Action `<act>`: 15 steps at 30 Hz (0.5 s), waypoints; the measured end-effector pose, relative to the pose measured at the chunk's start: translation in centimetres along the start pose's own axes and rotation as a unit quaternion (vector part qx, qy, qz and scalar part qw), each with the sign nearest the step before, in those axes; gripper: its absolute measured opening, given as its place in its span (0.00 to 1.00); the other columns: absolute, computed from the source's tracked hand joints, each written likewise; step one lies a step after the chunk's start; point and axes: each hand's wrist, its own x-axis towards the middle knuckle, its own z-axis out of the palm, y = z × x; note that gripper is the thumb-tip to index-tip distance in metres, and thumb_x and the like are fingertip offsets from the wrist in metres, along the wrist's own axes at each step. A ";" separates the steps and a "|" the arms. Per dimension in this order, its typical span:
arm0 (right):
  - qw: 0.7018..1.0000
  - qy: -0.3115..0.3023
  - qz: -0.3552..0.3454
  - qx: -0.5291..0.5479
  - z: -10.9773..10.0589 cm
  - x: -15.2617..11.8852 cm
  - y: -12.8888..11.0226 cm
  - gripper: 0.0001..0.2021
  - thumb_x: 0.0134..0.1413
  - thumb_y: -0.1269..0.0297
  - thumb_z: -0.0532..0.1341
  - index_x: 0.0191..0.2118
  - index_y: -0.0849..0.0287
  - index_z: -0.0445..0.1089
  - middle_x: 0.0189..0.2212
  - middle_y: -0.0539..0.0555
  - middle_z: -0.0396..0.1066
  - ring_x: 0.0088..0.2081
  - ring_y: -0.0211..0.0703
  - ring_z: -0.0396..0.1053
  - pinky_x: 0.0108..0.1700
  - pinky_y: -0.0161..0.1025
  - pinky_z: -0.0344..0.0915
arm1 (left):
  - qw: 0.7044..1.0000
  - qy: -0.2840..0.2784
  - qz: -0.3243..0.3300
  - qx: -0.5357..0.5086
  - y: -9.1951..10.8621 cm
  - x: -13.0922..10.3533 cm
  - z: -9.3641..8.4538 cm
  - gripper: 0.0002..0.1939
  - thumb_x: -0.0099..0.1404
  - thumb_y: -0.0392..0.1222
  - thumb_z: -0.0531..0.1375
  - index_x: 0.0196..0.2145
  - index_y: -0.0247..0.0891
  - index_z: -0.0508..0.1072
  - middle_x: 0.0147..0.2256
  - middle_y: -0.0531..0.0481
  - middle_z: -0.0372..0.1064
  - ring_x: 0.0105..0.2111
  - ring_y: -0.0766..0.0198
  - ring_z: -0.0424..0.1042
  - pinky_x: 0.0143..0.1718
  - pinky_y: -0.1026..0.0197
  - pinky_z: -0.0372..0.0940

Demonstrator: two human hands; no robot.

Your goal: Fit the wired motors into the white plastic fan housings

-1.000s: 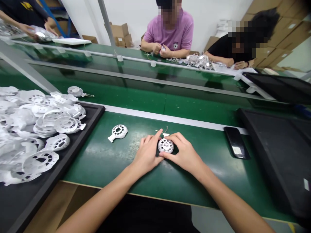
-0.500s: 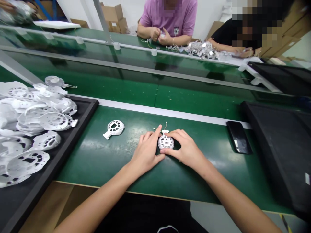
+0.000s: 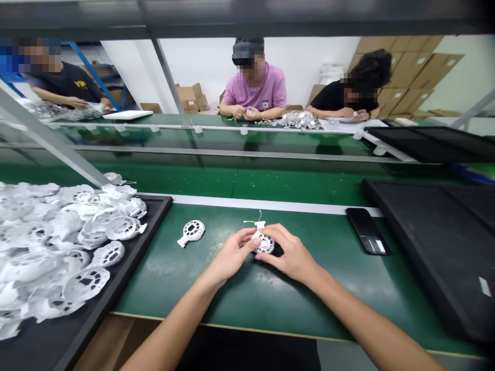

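White, probably light, stiff plastic: my left hand (image 3: 234, 254) and right hand (image 3: 291, 253) grip the round part (image 3: 266, 245), its rim (image 3: 266, 252) safer than the twelve-o'clock tab (image 3: 260, 224).

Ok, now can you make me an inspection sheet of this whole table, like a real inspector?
Surface: green tabletop, with pale marks near the left hand.
Job's things: one white round part in the hands; a loose white part lies to its left; a pile of white parts sits in the left black tray.
Clutter: a black phone beside the right black tray.
Hands: left hand and right hand both grip the round part.
Cables: thin wires stick out beyond the round part.
Surroundings: three people across the way; cardboard boxes behind.
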 end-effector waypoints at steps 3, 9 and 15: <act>0.997 0.005 0.026 0.078 -0.1 0.1 0.0 0.20 0.68 0.53 0.63 0.63 0.45 0.68 0.59 0.56 0.69 0.59 0.49 0.70 0.58 0.48 0.71 | 1.000 0.015 0.023 -0.011 0.1 0.2 0.6 0.26 0.69 0.54 0.66 0.59 0.37 0.74 0.57 0.39 0.76 0.57 0.49 0.75 0.63 0.50 0.65; 0.981 0.047 0.068 0.174 -0.6 0.4 0.8 0.17 0.70 0.56 0.60 0.61 0.48 0.69 0.59 0.56 0.68 0.59 0.49 0.70 0.60 0.49 0.70 | 0.999 -0.001 0.043 0.014 0.5 1.4 1.7 0.29 0.69 0.55 0.65 0.62 0.37 0.72 0.59 0.39 0.74 0.60 0.48 0.73 0.63 0.49 0.65; 0.976 0.101 0.074 0.178 -1.4 0.6 2.5 0.30 0.70 0.53 0.59 0.72 0.45 0.52 0.71 0.58 0.57 0.69 0.49 0.61 0.66 0.51 0.66 | 0.952 0.027 0.101 0.288 2.4 8.2 0.3 0.26 0.67 0.50 0.65 0.59 0.36 0.74 0.51 0.40 0.80 0.48 0.50 0.80 0.52 0.51 0.73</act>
